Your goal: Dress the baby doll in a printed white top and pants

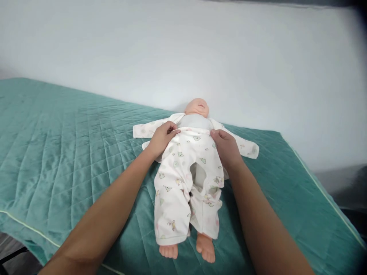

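A baby doll (197,108) lies on its back, head away from me and bare feet toward me. White printed baby pants (177,172) cover its legs up to the belly, with an opening at the crotch. My left hand (164,137) pinches the waistband at its left side, and my right hand (225,145) grips it at the right side. Beneath the doll's arms a matching white jacket (246,148) is spread, its front apart so the pale grey torso (195,121) shows. The fingertips of my right hand are partly hidden.
A green quilted cover (71,152) with light piping lies under the doll and reaches far to the left. Behind it stands a white wall (143,49). The cover's edge drops off at the right and at the near left, where dark floor (11,248) shows.
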`<state>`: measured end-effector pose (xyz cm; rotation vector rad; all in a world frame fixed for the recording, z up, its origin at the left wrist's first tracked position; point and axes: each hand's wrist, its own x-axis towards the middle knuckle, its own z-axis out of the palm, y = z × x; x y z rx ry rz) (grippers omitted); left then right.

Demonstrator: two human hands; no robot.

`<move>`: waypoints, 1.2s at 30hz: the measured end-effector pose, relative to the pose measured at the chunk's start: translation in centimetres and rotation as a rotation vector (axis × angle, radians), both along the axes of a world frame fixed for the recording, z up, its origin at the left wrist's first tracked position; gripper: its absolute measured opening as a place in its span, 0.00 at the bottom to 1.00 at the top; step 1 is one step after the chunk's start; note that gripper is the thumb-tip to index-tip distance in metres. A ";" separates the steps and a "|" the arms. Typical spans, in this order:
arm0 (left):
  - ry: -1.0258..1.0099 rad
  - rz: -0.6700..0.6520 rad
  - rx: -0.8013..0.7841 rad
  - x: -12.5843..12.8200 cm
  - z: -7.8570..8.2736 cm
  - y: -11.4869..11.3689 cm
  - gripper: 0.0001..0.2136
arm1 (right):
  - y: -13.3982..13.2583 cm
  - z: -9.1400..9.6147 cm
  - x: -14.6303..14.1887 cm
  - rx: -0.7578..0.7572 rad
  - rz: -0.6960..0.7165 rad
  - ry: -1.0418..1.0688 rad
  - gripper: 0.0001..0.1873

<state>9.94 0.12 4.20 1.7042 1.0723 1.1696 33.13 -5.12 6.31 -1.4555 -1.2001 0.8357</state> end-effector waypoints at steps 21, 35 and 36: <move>0.180 -0.015 -0.144 -1.3 0.1 -0.8 0.08 | -0.9 -1.0 2.7 0.178 0.188 -0.412 0.09; -0.024 -0.011 -0.176 -1.2 -0.9 -0.3 0.12 | -0.4 -1.9 2.2 0.039 -0.047 -0.039 0.15; -0.066 -0.029 -0.215 -1.4 -0.9 -0.3 0.13 | -0.5 -2.0 2.2 0.029 -0.041 -0.009 0.15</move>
